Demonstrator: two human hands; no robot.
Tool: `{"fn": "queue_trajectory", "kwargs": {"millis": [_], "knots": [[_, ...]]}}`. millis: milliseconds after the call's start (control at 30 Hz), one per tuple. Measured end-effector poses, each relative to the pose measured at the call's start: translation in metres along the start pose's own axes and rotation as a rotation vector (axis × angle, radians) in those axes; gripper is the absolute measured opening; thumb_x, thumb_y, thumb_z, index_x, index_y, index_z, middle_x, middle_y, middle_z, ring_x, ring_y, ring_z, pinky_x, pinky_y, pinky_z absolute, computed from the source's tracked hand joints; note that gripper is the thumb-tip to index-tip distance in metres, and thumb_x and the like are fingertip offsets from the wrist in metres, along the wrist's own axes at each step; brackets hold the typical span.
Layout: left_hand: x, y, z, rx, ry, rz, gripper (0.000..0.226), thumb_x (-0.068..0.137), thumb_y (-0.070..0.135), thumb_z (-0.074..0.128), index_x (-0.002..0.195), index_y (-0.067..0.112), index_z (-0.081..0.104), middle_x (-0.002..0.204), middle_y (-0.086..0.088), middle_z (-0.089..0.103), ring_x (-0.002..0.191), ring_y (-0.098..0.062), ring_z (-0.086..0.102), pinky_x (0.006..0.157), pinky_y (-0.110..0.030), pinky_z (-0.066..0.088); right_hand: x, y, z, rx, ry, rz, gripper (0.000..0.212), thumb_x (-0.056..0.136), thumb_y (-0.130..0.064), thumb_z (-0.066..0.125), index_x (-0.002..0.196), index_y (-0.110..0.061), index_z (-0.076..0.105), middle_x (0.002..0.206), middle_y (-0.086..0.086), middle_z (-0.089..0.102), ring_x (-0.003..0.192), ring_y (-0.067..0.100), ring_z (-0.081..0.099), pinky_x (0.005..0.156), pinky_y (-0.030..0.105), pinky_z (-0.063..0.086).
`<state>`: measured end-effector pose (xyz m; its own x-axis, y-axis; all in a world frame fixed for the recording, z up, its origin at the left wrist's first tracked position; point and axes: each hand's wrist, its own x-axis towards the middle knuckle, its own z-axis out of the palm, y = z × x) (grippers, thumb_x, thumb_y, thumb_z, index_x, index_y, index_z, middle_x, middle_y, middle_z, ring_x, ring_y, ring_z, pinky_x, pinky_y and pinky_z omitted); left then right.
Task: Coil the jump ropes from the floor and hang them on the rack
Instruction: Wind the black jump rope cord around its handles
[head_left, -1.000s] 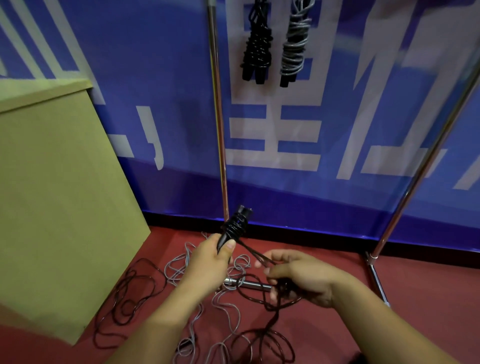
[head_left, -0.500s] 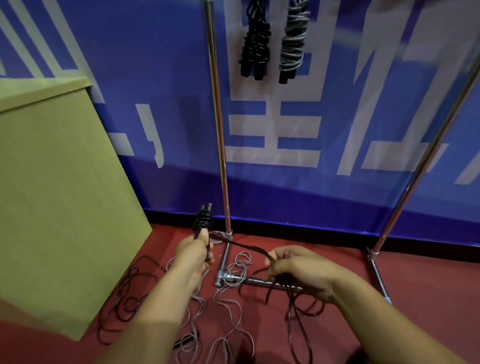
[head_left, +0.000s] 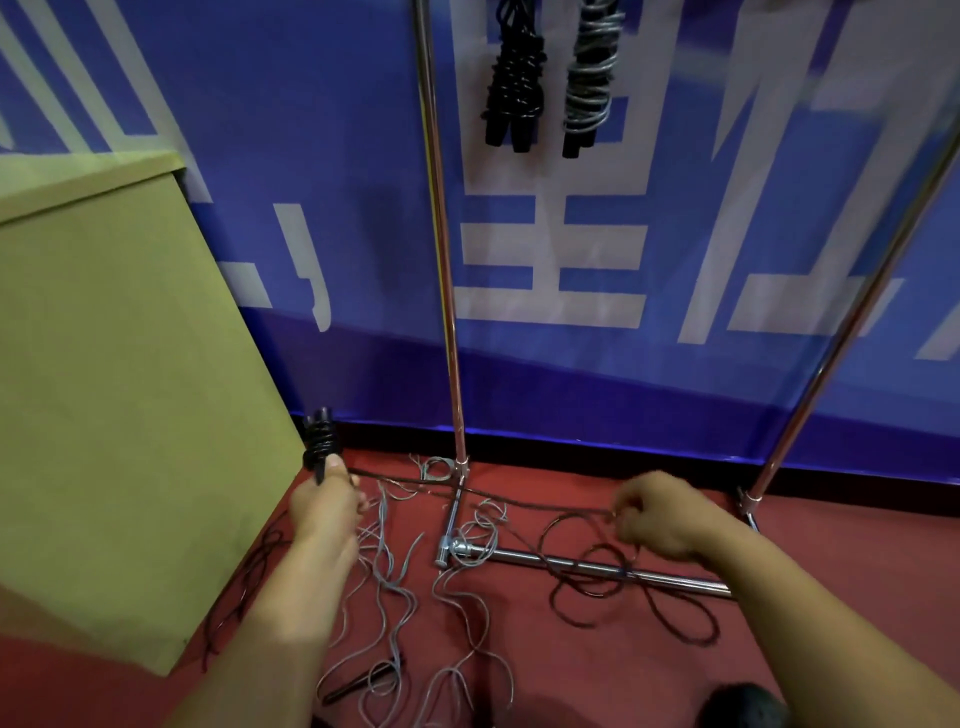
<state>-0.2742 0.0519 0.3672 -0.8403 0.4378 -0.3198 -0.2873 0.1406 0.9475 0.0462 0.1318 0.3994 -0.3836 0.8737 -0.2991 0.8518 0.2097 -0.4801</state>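
My left hand (head_left: 326, 506) grips the black handles (head_left: 319, 442) of a black jump rope, with some cord wound around them. The black cord (head_left: 483, 492) runs taut to my right hand (head_left: 655, 517), which pinches it. Beyond that hand the black cord drops into loose loops (head_left: 597, 582) on the red floor. A grey jump rope (head_left: 384, 587) lies tangled on the floor between my arms, its dark handle (head_left: 363, 685) near the bottom. Two coiled ropes hang on the metal rack (head_left: 441, 260): one black rope (head_left: 511, 78) and one grey rope (head_left: 589, 78).
A tan cardboard box (head_left: 119, 389) stands at the left, with more black cord (head_left: 244, 582) lying along its base. The rack's base bar (head_left: 597, 566) crosses the floor under the loops, and its right pole (head_left: 857, 312) leans up at the right. A blue banner covers the wall.
My hands have moved apart: the left with the handles went left and down toward the box, the right went right. The black cord is now pulled straight between them.
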Motion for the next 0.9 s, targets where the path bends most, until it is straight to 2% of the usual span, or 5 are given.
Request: {"fn": "queue_trajectory", "kwargs": {"millis": [267, 433, 600, 767, 900], "knots": [[-0.046, 0.001, 0.014, 0.175, -0.455, 0.034, 0.033, 0.105, 0.025, 0.047, 0.077, 0.009, 0.053, 0.061, -0.003, 0.048, 0.044, -0.011, 0.041, 0.049, -0.026, 0.036, 0.011, 0.001, 0.003, 0.613, 0.334, 0.061, 0.025, 0.086, -0.033, 0.074, 0.105, -0.018, 0.07, 0.099, -0.004, 0.071, 0.093, 0.01, 0.065, 0.085, 0.027, 0.049], [-0.08, 0.0, 0.034, 0.102, -0.693, -0.059, 0.027, 0.105, 0.023, 0.046, 0.088, 0.006, 0.057, 0.065, -0.004, 0.049, 0.045, -0.012, 0.04, 0.046, -0.023, 0.036, 0.007, -0.037, 0.017, 0.811, 0.175, -0.148, 0.011, 0.095, -0.015, 0.063, 0.1, -0.021, 0.071, 0.102, -0.004, 0.073, 0.093, 0.008, 0.064, 0.082, 0.018, 0.048], [-0.096, 0.01, 0.036, -0.086, -0.866, -0.171, 0.023, 0.104, 0.026, 0.045, 0.105, 0.006, 0.057, 0.069, -0.003, 0.053, 0.047, -0.011, 0.041, 0.051, -0.024, 0.039, 0.002, -0.058, 0.034, 1.005, -0.035, -0.171, 0.041, 0.105, -0.038, 0.033, 0.107, -0.021, 0.071, 0.113, -0.008, 0.072, 0.11, 0.001, 0.064, 0.091, 0.02, 0.046], [-0.098, 0.013, 0.031, -0.143, -0.942, -0.139, 0.025, 0.104, 0.025, 0.043, 0.105, 0.004, 0.056, 0.071, -0.004, 0.053, 0.048, -0.012, 0.043, 0.051, -0.024, 0.043, -0.01, -0.068, 0.036, 0.915, -0.22, -0.253, 0.056, 0.105, -0.042, 0.027, 0.1, -0.006, 0.068, 0.082, 0.004, 0.073, 0.076, 0.007, 0.068, 0.068, 0.011, 0.046], [-0.08, 0.008, 0.023, 0.102, -0.851, 0.069, 0.027, 0.105, 0.024, 0.044, 0.095, 0.004, 0.058, 0.069, -0.005, 0.053, 0.05, -0.013, 0.045, 0.053, -0.027, 0.042, -0.013, -0.066, 0.035, 0.82, -0.215, -0.208, 0.021, 0.098, -0.031, 0.056, 0.087, -0.013, 0.059, 0.058, -0.011, 0.054, 0.05, 0.003, 0.045, 0.05, 0.018, 0.037]]}}
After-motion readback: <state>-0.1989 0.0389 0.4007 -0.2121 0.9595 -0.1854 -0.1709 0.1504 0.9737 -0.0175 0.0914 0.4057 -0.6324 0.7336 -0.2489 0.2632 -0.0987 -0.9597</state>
